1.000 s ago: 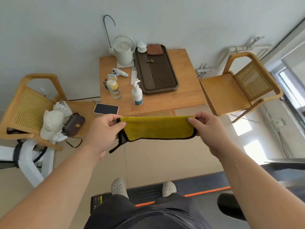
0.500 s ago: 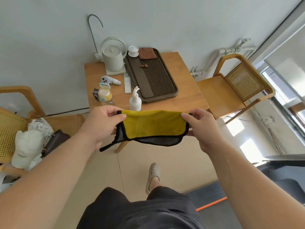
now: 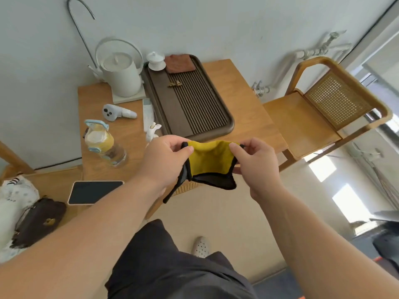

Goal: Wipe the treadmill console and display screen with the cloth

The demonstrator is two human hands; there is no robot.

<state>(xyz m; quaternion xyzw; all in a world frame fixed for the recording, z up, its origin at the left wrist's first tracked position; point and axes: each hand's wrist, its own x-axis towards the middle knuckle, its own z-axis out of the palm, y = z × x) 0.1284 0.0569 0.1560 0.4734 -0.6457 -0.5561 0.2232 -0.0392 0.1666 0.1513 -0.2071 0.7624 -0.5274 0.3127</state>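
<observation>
From the head view, the one angle there is, the person stands over a small wooden table with both arms out in front. The left hand pinches one upper corner of the cloth between thumb and forefinger, and the right hand pinches the other corner the same way, the remaining fingers curled behind. The cloth is yellow with black edging. It hangs slack in the air between the two hands, just in front of the table's near edge and touching nothing else, with a grey underside showing at the bottom and a black strip dangling below the left hand. Behind it on the table are a dark slatted tray, a white kettle and a bottle. A phone lies on a lower surface to the left, and a cane-backed chair stands to the right. A dark shape at the lower right edge may be part of the treadmill, but no console or display screen is in view. By my reckoning the job has hardly started: the cloth is in hand and being readied, while every bit of wiping, console and screen alike, is yet to be done, once the person has turned to the machine.
</observation>
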